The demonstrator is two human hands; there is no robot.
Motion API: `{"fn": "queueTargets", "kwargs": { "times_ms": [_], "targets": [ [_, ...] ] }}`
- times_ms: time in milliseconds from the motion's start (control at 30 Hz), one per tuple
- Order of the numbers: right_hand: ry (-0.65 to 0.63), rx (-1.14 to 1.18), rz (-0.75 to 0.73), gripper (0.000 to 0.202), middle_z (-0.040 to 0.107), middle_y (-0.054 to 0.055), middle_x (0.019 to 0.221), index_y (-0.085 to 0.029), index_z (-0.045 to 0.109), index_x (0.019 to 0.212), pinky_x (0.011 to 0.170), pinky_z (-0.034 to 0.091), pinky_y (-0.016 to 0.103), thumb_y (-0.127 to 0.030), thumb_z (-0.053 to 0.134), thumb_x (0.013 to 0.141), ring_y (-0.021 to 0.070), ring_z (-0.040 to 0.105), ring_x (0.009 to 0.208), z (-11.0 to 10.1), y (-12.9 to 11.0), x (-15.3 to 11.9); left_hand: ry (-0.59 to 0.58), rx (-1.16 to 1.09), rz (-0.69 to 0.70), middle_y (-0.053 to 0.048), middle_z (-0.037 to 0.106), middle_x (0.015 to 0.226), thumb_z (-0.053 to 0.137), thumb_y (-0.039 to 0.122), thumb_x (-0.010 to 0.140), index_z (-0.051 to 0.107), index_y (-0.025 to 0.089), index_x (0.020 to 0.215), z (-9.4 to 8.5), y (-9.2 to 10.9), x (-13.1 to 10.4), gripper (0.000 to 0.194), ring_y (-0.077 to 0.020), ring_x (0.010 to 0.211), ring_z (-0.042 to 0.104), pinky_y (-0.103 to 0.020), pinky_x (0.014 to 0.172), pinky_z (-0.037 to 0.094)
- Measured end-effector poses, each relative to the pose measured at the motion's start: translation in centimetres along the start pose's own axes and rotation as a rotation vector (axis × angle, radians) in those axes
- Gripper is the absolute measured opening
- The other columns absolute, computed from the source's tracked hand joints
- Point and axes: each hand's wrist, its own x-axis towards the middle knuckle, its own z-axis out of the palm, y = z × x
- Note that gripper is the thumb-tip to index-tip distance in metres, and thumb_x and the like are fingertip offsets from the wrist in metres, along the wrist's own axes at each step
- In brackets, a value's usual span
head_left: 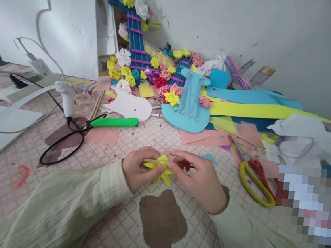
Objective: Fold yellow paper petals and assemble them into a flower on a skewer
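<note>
Between both hands is a small yellow piece of crinkled paper (165, 176), its points hanging down like petals. A thin wooden stick (150, 161) lies level across it. My left hand (139, 169) pinches the paper from the left, thumb in front, near the stick's left end. From the right, my right hand (201, 180) pinches the same paper, with thumb and index finger at its right edge and the other fingers curled around the stick's right part. Beyond the hands lies a light-blue guitar-shaped cutout (169, 114) with strings and a yellow paper flower (172, 98).
Red-and-yellow scissors (258, 186) lie at right. At left are a white glue gun (68, 99), a green-handled tool (114, 122) and a looped black cable (59, 163). Behind stand decorated dark-blue cutouts (136, 41), a white cutout (137, 107) and yellow strips (253, 110).
</note>
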Motion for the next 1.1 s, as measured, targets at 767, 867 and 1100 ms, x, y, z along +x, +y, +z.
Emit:
{"fn": "queueTargets", "kwargs": {
  "times_ms": [767, 867, 1100],
  "targets": [
    [0.055, 0.001, 0.001, 0.015, 0.066, 0.0, 0.068, -0.02, 0.062, 0.08, 0.059, 0.052, 0.026, -0.021, 0.064, 0.064, 0.0131, 0.061, 0.061, 0.48, -0.11, -0.2, 0.06, -0.054, -0.211, -0.001, 0.055, 0.055, 0.054, 0.032, 0.068, 0.056, 0.012, 0.067, 0.39, 0.43, 0.02, 0.02, -0.0088, 0.047, 0.048, -0.018, 0.042, 0.038],
    [0.045, -0.01, -0.009, 0.015, 0.065, 0.001, 0.07, -0.02, 0.062, 0.08, 0.06, 0.051, 0.027, -0.021, 0.064, 0.065, 0.0133, 0.06, 0.062, 0.72, -0.17, -0.34, 0.092, -0.084, -0.22, 0.003, 0.047, 0.047, 0.053, 0.032, 0.068, 0.049, 0.013, 0.054, 0.44, 0.35, 0.14, 0.024, -0.0061, 0.043, 0.042, -0.016, 0.04, 0.034],
    [0.027, -0.028, 0.02, 0.018, 0.063, -0.001, 0.067, -0.02, 0.061, 0.081, 0.061, 0.05, 0.026, -0.019, 0.064, 0.064, 0.0124, 0.058, 0.062, 0.92, -0.31, -0.49, 0.128, -0.165, -0.393, 0.005, 0.043, 0.042, 0.055, 0.035, 0.064, 0.047, 0.013, 0.052, 0.69, 0.35, 0.2, 0.026, -0.0045, 0.038, 0.037, -0.016, 0.037, 0.028]
  ]
}}
